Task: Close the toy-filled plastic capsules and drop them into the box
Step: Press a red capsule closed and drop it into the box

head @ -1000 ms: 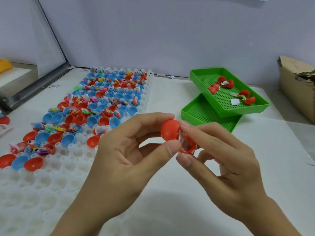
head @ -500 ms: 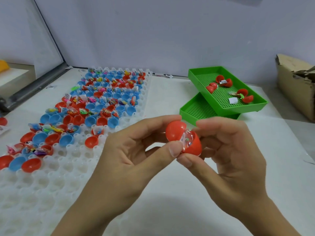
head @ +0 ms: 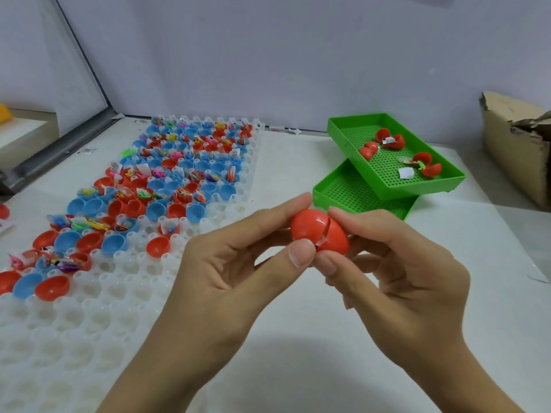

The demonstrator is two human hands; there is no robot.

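While both hands meet above the white desk [head: 298,368], they hold one red capsule [head: 319,232] between them. The left hand [head: 220,281] pinches the capsule's left half between thumb and forefinger, and the right hand [head: 399,275] grips the right half with thumb below and fingers curled over the top. A thin seam runs across the capsule where the two halves meet, with a sliver of clear wrapper showing in it, so the halves are not fully together.

To the left lies a white dimpled tray [head: 89,323]; its far pockets hold open red and blue capsule halves [head: 179,180], many with small wrapped toys in them, while its near pockets hold nothing. Behind the hands, two green perforated trays [head: 354,195] are stacked crosswise, and the upper one carries a few open red capsules [head: 387,140] and a small white slip [head: 405,173]. A cardboard box [head: 512,144] with a torn flap stands at the right edge of the desk, well apart from the hands.
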